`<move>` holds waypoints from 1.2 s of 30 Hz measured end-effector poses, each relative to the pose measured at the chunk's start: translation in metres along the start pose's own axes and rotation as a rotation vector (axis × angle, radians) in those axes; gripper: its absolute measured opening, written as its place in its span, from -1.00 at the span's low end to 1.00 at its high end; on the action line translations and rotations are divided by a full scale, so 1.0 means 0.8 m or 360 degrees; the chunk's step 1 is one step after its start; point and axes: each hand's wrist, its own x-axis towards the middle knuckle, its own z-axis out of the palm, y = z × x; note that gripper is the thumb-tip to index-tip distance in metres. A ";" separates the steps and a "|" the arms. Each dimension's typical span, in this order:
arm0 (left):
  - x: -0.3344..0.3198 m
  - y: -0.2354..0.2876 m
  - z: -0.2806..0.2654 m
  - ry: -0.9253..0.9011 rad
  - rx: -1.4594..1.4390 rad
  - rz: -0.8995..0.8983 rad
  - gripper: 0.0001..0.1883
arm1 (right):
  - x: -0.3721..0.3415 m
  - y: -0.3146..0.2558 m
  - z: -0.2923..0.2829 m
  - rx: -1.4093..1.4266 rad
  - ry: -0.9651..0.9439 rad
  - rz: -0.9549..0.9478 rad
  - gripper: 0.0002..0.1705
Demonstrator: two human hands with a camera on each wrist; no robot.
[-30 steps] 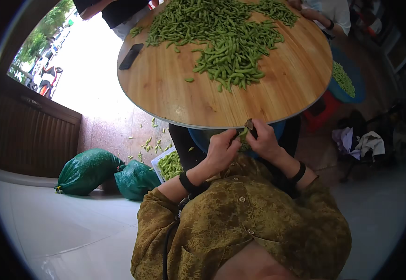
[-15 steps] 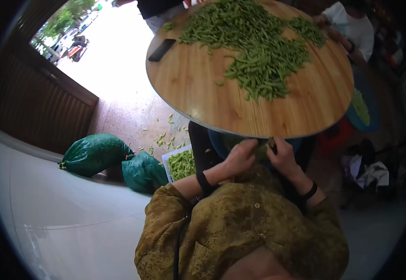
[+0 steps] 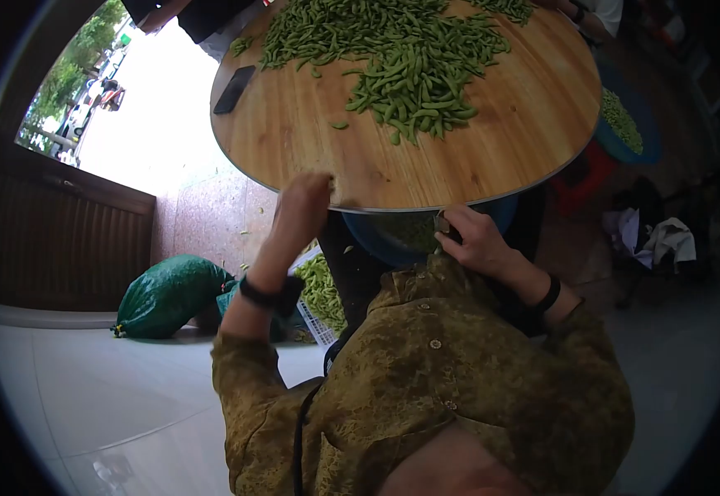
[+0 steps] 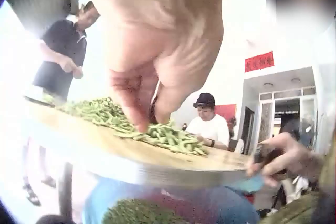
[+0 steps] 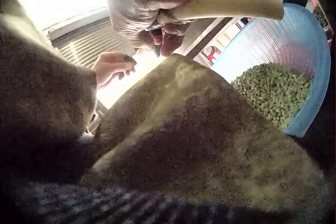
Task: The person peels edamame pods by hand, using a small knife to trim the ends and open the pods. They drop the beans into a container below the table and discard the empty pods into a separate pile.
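Raised over the near left edge of the round wooden table (image 3: 318,149), my left hand (image 3: 300,202) is blurred. In the left wrist view its thumb and fingers point down with a gap between them, overlapping the pile of green bean pods (image 4: 168,137); no held thing shows. At the table's front edge my right hand (image 3: 474,240) pinches a small dark piece (image 3: 441,223), which stands upright in the left wrist view. A pale curved strip (image 5: 226,7) appears beside that hand in the right wrist view. Below lies a blue basin (image 5: 315,66) of shelled beans (image 5: 273,90).
A phone (image 3: 234,89) lies at the table's left. On the floor stand a green sack (image 3: 174,293) and a white crate (image 3: 317,326) of pods. Another blue basin (image 3: 645,149) stands at right. Two people (image 4: 60,61) are across the table, one in a cap (image 4: 205,100).
My left hand has left the right hand's side and moved left and up over the table edge. The right hand stays by the front edge with the small piece. The head view has shifted.
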 end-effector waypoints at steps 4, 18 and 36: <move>0.103 -0.057 0.047 0.0227 0.0288 0.0070 -0.84 | 0.001 -0.002 -0.008 0.0146 -0.0018 0.0292 -0.72; 0.062 0.036 0.081 -0.0022 -0.0768 -0.0270 -0.78 | 0.025 -0.024 -0.025 0.1501 -0.0193 0.1101 -0.77; 0.014 0.117 0.100 -0.0306 -0.1916 -0.0936 -0.85 | 0.007 -0.014 -0.011 0.1826 -0.0251 0.0991 -0.79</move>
